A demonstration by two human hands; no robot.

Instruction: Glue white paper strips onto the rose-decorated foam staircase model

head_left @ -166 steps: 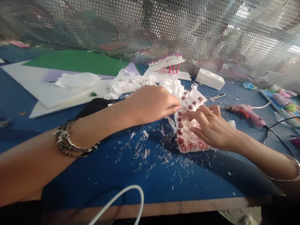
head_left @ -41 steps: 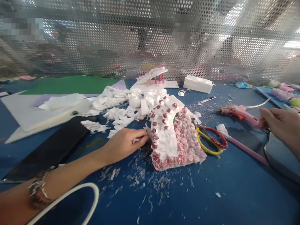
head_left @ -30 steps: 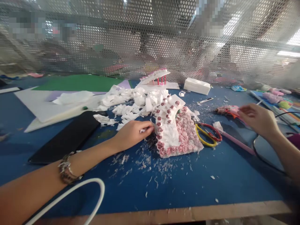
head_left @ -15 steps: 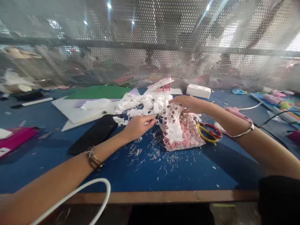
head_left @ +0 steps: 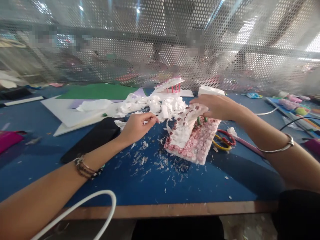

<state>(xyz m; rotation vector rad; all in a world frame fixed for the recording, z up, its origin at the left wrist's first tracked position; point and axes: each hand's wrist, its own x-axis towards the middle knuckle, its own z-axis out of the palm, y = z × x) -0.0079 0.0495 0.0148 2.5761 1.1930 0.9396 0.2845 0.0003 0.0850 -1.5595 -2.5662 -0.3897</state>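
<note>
A white foam craft piece (head_left: pixel 192 141) covered in small pink and red paper roses lies on the blue table (head_left: pixel 140 186). My right hand (head_left: pixel 215 106) grips its raised upper tier at the far end, fingers closed over the edge. My left hand (head_left: pixel 136 126) hovers just left of it, thumb and fingers pinched on a small white paper scrap. Behind both hands lies a heap of white paper pieces (head_left: pixel 152 106).
Red-and-yellow scissors (head_left: pixel 223 139) lie right of the craft piece. A black flat object (head_left: pixel 92 140) and white and green sheets (head_left: pixel 75 110) sit at left. A small finished model (head_left: pixel 171 87), a white block (head_left: pixel 210 90) and a perforated metal screen (head_left: pixel 160 43) stand behind. A white cable (head_left: pixel 82 206) loops near me.
My right hand left the glue gun area, reached across and took hold of the craft piece's top, turning it on the table. My left hand lifted slightly, still pinching the scrap.
</note>
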